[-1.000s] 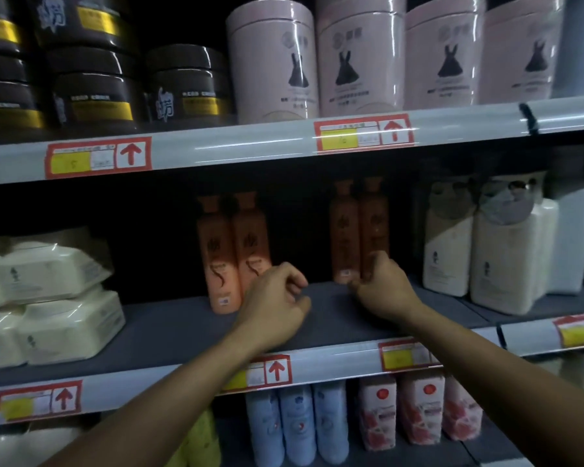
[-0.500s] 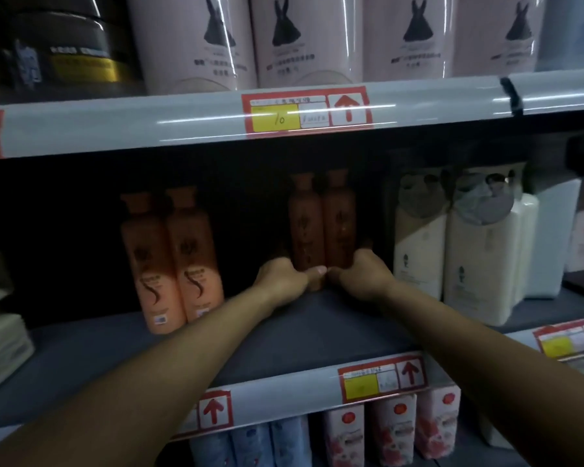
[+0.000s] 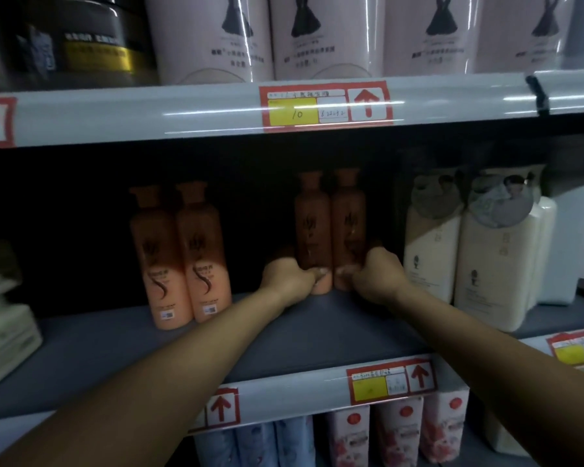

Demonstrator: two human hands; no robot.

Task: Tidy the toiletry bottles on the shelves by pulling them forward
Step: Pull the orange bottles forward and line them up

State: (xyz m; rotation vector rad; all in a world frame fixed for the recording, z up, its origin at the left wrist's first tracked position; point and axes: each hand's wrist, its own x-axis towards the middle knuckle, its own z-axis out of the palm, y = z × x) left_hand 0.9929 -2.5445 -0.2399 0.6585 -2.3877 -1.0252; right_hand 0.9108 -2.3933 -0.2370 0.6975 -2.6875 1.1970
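Note:
Two orange bottles stand side by side deep in the shadow of the middle shelf (image 3: 317, 338). My left hand (image 3: 289, 278) is wrapped around the base of the left one (image 3: 312, 227). My right hand (image 3: 375, 276) grips the base of the right one (image 3: 348, 224). Both bottles are upright and touch each other. Another pair of the same orange bottles (image 3: 179, 261) stands further forward to the left, untouched.
Cream-white bottle packs (image 3: 479, 261) stand close on the right of my right hand. White wipe packs (image 3: 4, 332) lie at the far left. Pink canisters (image 3: 321, 35) and dark jars (image 3: 81, 42) fill the upper shelf. Blue and pink bottles (image 3: 348, 436) sit below.
My view has shifted right and closer. Both hands reached further back and closed around the bases of the two rear orange bottles.

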